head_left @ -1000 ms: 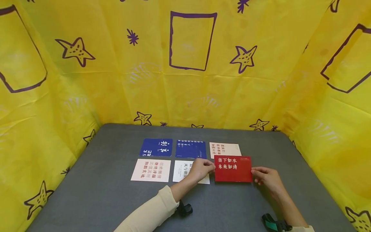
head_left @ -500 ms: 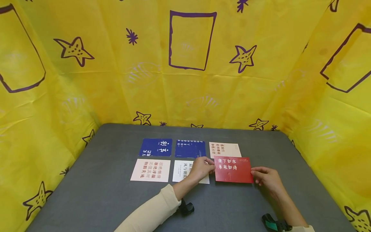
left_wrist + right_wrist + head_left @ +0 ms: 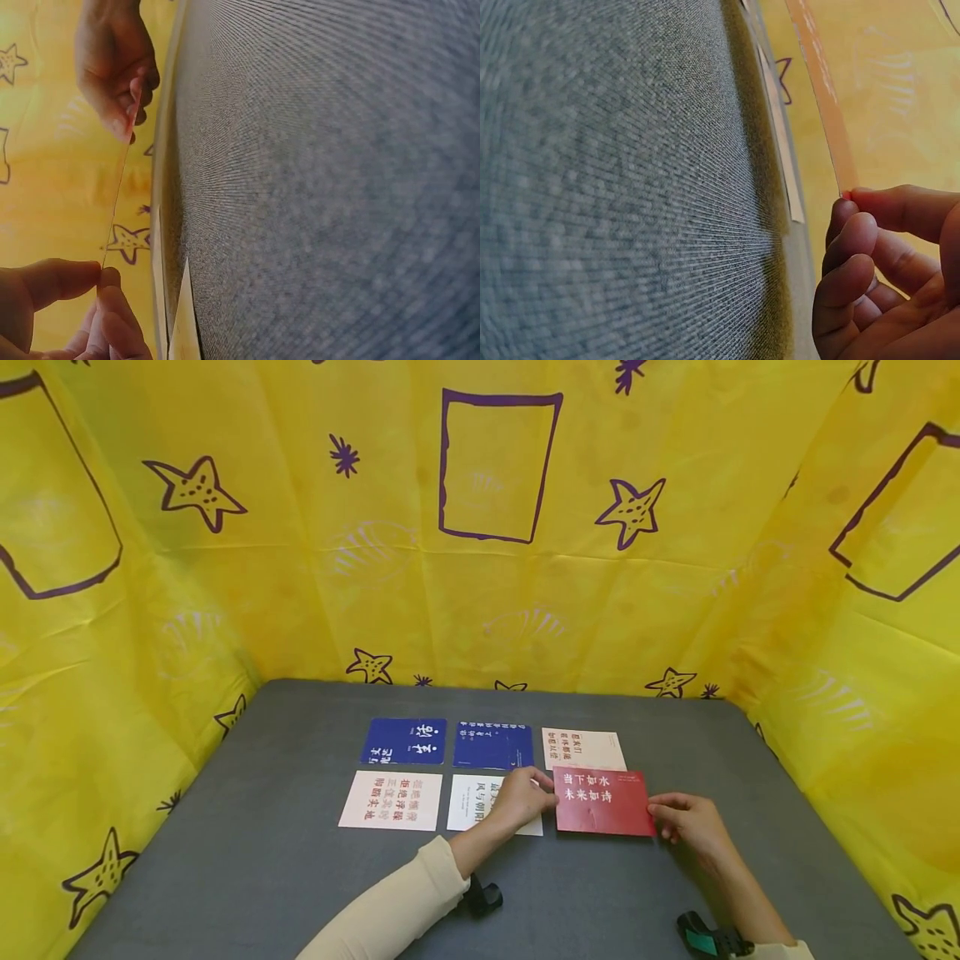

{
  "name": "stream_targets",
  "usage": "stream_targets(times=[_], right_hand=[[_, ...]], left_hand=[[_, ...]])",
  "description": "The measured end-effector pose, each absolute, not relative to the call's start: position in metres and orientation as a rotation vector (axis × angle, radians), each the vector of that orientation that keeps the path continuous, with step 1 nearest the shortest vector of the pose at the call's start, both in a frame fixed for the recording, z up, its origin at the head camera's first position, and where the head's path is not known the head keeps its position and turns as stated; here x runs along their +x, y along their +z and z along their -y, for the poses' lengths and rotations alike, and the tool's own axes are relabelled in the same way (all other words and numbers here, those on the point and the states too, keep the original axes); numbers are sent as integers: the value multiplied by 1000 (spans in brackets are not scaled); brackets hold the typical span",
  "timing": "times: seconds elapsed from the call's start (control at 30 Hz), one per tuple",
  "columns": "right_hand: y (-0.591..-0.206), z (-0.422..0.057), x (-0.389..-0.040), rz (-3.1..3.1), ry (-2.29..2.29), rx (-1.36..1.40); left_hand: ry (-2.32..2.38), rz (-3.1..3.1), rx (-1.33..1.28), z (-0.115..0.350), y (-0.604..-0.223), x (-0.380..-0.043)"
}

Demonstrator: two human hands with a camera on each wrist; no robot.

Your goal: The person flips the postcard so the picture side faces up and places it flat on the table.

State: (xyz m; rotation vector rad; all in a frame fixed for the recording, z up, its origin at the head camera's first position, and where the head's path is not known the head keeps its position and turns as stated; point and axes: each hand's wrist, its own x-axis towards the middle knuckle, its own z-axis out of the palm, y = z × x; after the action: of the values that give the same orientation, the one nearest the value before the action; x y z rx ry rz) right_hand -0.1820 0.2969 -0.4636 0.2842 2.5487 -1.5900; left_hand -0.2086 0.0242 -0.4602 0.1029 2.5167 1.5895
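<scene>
Both hands hold a red card with white writing, one at each short side. My left hand pinches its left edge between thumb and fingers, and my right hand pinches the right edge. In the left wrist view the card appears nearly edge-on, raised off the table, with a hand at either end. The right wrist view also has the card apart from the tabletop. Behind it lies a cream card, its lower part covered. A white card lies partly hidden under my left hand.
Two blue cards, a left one and a middle one, lie flat in the back row. A pale card with reddish writing lies front left. The dark grey table is enclosed by yellow patterned cloth.
The red card's tilt has changed slightly, and its face looks lighter with glare. Its upper edge sits a little lower in the head view. Both hands keep their hold, almost still.
</scene>
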Motion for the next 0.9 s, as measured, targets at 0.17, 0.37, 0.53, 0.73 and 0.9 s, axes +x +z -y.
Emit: stream_targets(times=[0.17, 0.37, 0.53, 0.73, 0.9], right_hand=[[-464, -296, -181, -2558, -1561, 290], [-464, -296, -181, -2563, -1506, 302], [-464, -295, -183, -2580, -1474, 307], [-464, -295, -185, -2607, -1442, 290], [-466, -294, -186, -2619, -1425, 286]], left_hand=[[1526, -2551, 127, -24, -462, -209], [1462, -2560, 130, -27, -463, -209], [1409, -2585, 132, -28, -462, -209], [1317, -2629, 151, -28, -460, -208], [1210, -2661, 189, -29, -460, -207]])
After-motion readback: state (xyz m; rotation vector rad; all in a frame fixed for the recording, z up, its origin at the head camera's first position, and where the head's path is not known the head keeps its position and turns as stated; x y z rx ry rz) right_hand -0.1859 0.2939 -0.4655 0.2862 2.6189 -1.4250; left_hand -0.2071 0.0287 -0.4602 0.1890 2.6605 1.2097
